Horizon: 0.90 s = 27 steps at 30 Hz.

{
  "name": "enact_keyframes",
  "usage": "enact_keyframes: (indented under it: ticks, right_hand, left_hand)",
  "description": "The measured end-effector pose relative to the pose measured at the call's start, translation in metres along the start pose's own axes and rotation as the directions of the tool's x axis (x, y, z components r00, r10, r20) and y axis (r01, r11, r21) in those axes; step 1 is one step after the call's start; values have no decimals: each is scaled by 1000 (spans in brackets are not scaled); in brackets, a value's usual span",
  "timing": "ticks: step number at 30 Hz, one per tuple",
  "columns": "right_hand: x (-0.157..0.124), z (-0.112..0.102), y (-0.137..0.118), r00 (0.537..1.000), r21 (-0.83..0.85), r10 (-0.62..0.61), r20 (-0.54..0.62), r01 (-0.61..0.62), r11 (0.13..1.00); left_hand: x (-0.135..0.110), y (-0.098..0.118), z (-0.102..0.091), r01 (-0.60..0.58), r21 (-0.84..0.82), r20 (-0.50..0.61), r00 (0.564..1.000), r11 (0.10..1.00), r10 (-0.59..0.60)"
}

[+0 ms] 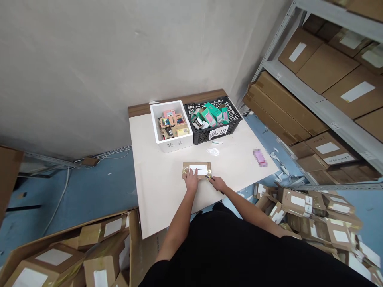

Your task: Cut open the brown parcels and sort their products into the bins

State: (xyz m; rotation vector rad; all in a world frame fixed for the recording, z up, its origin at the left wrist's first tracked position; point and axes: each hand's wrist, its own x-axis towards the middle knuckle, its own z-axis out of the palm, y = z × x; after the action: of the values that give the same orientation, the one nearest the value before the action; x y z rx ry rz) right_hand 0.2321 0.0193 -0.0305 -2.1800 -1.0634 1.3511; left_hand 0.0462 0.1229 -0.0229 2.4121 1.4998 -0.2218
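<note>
A small brown cardboard box (186, 165) with a white label and shiny tape lies flat on the white table (161, 195). My left hand (191, 180) grips its near left part, thumb on top across the label and fingers along the near edge. Closed in my right hand (218, 184) is a slim dark box cutter (212, 179), its tip at the box's near right corner. My palm hides most of the cutter's handle.
Behind the box stand a white foam bin (173, 146) and a black plastic crate (203, 138), both filled with small packages. A pixelated pink item (260, 158) and clear plastic (213, 152) lie nearby. Parcels heap on the floor (299, 201); metal shelving (317, 95) stands right.
</note>
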Motion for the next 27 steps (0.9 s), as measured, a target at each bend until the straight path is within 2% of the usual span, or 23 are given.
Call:
enact_keyframes:
  ticks: [3,6,9,11,14,18,22,27]
  right_hand:
    - [-13,3,15,994,106,52,-95,-42,993]
    - [-15,-20,28,972,140,98,-213,-69,988]
    - [-6,-46,26,971,104,98,-217,-77,992]
    - [3,-51,16,979,82,94,-178,-80,993]
    - [16,-42,-4,985,39,100,-140,-96,995]
    - [21,-31,-19,977,-72,137,-165,-150,986]
    - [12,-29,-16,981,-176,115,-155,-141,974]
    - [-4,-20,-1,991,-91,89,-104,-99,991]
  left_hand:
    - [-1,-10,0,1,-76,-11,1000,997,-2]
    - [-3,-23,2,-34,-147,-22,999,989,31]
    - [-5,-31,4,-82,-144,-38,996,986,77]
    - [-5,-31,4,-91,-130,-42,995,987,87]
    - [-6,-29,5,-83,-123,-34,996,989,79]
    - [-3,-28,4,-76,-126,-31,997,989,72]
    - [1,-27,2,-71,-125,-36,997,990,67]
    - [-2,-28,4,-77,-127,-32,997,989,74]
